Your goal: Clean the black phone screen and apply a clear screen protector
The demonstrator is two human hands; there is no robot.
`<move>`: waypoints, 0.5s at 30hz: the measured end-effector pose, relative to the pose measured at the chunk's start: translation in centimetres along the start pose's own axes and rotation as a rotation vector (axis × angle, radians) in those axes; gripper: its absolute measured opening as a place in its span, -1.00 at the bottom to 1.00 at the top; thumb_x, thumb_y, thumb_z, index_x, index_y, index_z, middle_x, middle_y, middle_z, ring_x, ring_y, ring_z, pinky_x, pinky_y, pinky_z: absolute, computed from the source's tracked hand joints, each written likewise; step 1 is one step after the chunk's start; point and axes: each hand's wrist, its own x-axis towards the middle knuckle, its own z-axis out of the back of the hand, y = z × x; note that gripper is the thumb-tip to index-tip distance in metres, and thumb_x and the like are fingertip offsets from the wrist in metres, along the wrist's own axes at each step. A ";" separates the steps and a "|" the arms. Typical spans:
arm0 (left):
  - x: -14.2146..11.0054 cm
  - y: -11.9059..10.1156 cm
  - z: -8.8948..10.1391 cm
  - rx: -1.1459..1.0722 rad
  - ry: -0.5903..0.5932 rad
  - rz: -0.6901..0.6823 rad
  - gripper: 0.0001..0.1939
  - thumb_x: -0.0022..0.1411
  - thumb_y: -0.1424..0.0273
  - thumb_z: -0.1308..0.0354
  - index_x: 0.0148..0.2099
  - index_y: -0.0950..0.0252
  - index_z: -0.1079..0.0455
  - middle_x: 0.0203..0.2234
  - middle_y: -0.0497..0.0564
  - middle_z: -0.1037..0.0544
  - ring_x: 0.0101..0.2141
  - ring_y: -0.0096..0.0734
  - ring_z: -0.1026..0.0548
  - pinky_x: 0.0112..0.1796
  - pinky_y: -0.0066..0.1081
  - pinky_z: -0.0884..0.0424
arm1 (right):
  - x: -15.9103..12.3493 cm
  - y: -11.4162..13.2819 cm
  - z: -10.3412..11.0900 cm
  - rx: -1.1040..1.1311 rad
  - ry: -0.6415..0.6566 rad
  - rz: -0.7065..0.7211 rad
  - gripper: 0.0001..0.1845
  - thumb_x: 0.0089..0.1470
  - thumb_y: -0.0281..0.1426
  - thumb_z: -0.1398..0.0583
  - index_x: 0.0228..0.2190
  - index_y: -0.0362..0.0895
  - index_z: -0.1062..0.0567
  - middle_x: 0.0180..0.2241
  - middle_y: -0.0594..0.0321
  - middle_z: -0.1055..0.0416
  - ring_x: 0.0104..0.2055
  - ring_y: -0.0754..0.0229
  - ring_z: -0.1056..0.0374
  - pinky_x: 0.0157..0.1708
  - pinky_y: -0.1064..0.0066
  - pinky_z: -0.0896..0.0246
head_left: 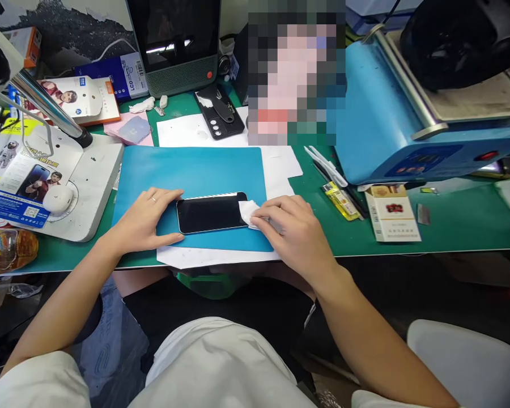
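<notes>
A black smartphone lies screen up on a blue mat over white paper on the green bench. My left hand rests flat on the mat, fingers spread, with thumb and fingers bracketing the phone's left end. My right hand has its fingers pressed together on a small white wipe, which sits on the phone's right end.
A blue roller machine stands at the right, with a cigarette pack and yellow lighter before it. A white lamp base and product boxes are at the left. A black phone case and a monitor are behind.
</notes>
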 end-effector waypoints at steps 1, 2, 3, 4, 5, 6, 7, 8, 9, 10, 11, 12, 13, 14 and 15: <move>0.0 0.0 0.0 -0.001 0.000 0.001 -0.16 0.37 -0.07 -0.23 0.47 0.25 -0.10 0.22 0.25 -0.45 0.11 0.10 -0.42 0.16 -0.02 -0.30 | -0.4 0.1 -0.2 -0.041 -0.051 0.045 -0.85 0.36 -0.39 -0.22 -0.27 -0.06 -0.58 -0.26 0.15 -0.60 -0.17 0.01 -0.46 -0.17 0.15 -0.27; 0.0 0.1 -0.1 0.001 0.000 -0.002 -0.16 0.36 -0.07 -0.23 0.47 0.25 -0.10 0.22 0.24 -0.45 0.11 0.10 -0.42 0.16 -0.02 -0.30 | -0.7 0.1 -0.3 -0.078 -0.080 0.089 -0.87 0.36 -0.41 -0.23 -0.23 -0.07 -0.61 -0.21 0.12 -0.62 -0.12 -0.01 -0.49 -0.15 0.14 -0.28; 0.0 0.1 -0.1 0.005 -0.001 -0.009 -0.16 0.36 -0.07 -0.23 0.47 0.26 -0.10 0.22 0.25 -0.45 0.10 0.10 -0.42 0.16 -0.02 -0.30 | -1.1 0.2 -0.4 -0.108 -0.088 0.129 -0.87 0.36 -0.42 -0.23 -0.17 -0.08 -0.62 -0.16 0.10 -0.65 -0.07 -0.03 -0.50 -0.13 0.13 -0.30; 0.1 0.2 -0.1 0.010 -0.003 -0.017 -0.17 0.37 -0.06 -0.23 0.46 0.26 -0.10 0.22 0.25 -0.45 0.10 0.10 -0.42 0.16 -0.02 -0.30 | -1.4 0.2 -0.4 -0.133 -0.081 0.163 -0.85 0.36 -0.43 -0.23 -0.11 -0.09 -0.62 -0.10 0.09 -0.66 -0.02 -0.04 -0.51 -0.09 0.12 -0.31; 0.1 0.2 -0.2 0.016 -0.008 -0.024 -0.17 0.37 -0.05 -0.23 0.46 0.27 -0.10 0.22 0.25 -0.45 0.10 0.09 -0.42 0.16 -0.02 -0.30 | -1.5 0.2 -0.4 -0.157 -0.066 0.183 -0.82 0.36 -0.43 -0.24 -0.05 -0.10 -0.61 -0.06 0.08 -0.66 0.03 -0.06 -0.51 -0.06 0.11 -0.32; 0.1 0.2 -0.2 0.020 -0.013 -0.030 -0.17 0.37 -0.05 -0.23 0.46 0.27 -0.10 0.22 0.25 -0.45 0.10 0.09 -0.42 0.16 -0.03 -0.30 | -1.6 0.2 -0.4 -0.181 -0.052 0.191 -0.79 0.36 -0.43 -0.24 -0.01 -0.11 -0.60 -0.02 0.07 -0.66 0.07 -0.08 -0.51 -0.04 0.09 -0.32; 0.1 0.3 -0.3 0.023 -0.016 -0.034 -0.17 0.37 -0.05 -0.23 0.46 0.27 -0.09 0.21 0.25 -0.45 0.10 0.09 -0.42 0.16 -0.03 -0.30 | -1.5 0.0 -0.4 -0.199 -0.041 0.190 -0.78 0.36 -0.44 -0.23 0.00 -0.12 -0.59 0.00 0.07 -0.66 0.10 -0.10 -0.50 -0.02 0.07 -0.32; 0.1 0.3 -0.3 0.023 -0.018 -0.036 -0.17 0.37 -0.05 -0.23 0.47 0.27 -0.09 0.21 0.25 -0.45 0.10 0.08 -0.42 0.16 -0.03 -0.30 | -1.3 -0.1 -0.3 -0.211 -0.034 0.186 -0.79 0.37 -0.44 -0.23 -0.01 -0.13 -0.60 0.02 0.07 -0.66 0.12 -0.12 -0.49 0.00 0.06 -0.32; 0.1 0.4 -0.3 0.023 -0.018 -0.038 -0.16 0.37 -0.05 -0.23 0.47 0.27 -0.09 0.21 0.25 -0.45 0.10 0.08 -0.42 0.16 -0.03 -0.30 | -1.1 -0.3 -0.2 -0.216 -0.029 0.180 -0.79 0.37 -0.44 -0.22 -0.02 -0.14 -0.60 0.04 0.06 -0.65 0.14 -0.14 -0.48 0.01 0.04 -0.32; 0.1 0.4 -0.3 0.023 -0.017 -0.038 -0.16 0.37 -0.05 -0.24 0.47 0.26 -0.08 0.21 0.24 -0.45 0.10 0.09 -0.42 0.16 -0.03 -0.30 | -0.7 -0.5 -0.1 -0.213 -0.026 0.175 -0.80 0.37 -0.45 -0.22 -0.03 -0.15 -0.61 0.06 0.05 -0.65 0.16 -0.15 -0.47 0.02 0.03 -0.33; 0.1 0.4 -0.4 0.026 -0.019 -0.039 -0.15 0.36 -0.06 -0.24 0.47 0.26 -0.08 0.21 0.24 -0.45 0.10 0.09 -0.42 0.16 -0.03 -0.30 | -0.4 -0.6 0.0 -0.204 -0.028 0.173 -0.79 0.37 -0.47 -0.21 -0.04 -0.16 -0.61 0.07 0.03 -0.64 0.17 -0.16 -0.46 0.03 0.03 -0.33; 0.1 0.4 -0.4 0.032 -0.021 -0.040 -0.15 0.36 -0.06 -0.24 0.47 0.26 -0.08 0.21 0.24 -0.46 0.10 0.09 -0.42 0.16 -0.03 -0.30 | -0.2 -0.8 0.0 -0.190 -0.032 0.173 -0.78 0.37 -0.48 -0.20 -0.03 -0.17 -0.61 0.08 0.02 -0.63 0.18 -0.15 -0.46 0.03 0.03 -0.34; 0.1 0.4 -0.4 0.038 -0.023 -0.040 -0.15 0.36 -0.07 -0.24 0.47 0.26 -0.08 0.21 0.24 -0.46 0.09 0.09 -0.43 0.16 -0.02 -0.30 | 0.0 -0.9 0.0 -0.170 -0.035 0.175 -0.77 0.36 -0.50 -0.19 -0.02 -0.17 -0.61 0.09 0.01 -0.63 0.18 -0.14 -0.47 0.03 0.04 -0.35; 0.1 0.4 -0.4 0.042 -0.024 -0.041 -0.15 0.36 -0.07 -0.24 0.47 0.26 -0.08 0.21 0.24 -0.46 0.09 0.09 -0.43 0.16 -0.02 -0.30 | 0.1 -1.0 0.1 -0.148 -0.033 0.180 -0.75 0.35 -0.52 -0.19 -0.01 -0.18 -0.60 0.08 0.01 -0.63 0.18 -0.13 -0.47 0.04 0.04 -0.35; 0.1 0.4 -0.4 0.045 -0.025 -0.042 -0.15 0.36 -0.07 -0.24 0.47 0.27 -0.08 0.21 0.25 -0.46 0.09 0.09 -0.43 0.15 -0.02 -0.30 | 0.0 -1.0 0.0 -0.123 -0.029 0.191 -0.74 0.34 -0.53 -0.19 -0.01 -0.18 -0.60 0.07 0.02 -0.63 0.17 -0.12 -0.48 0.05 0.05 -0.36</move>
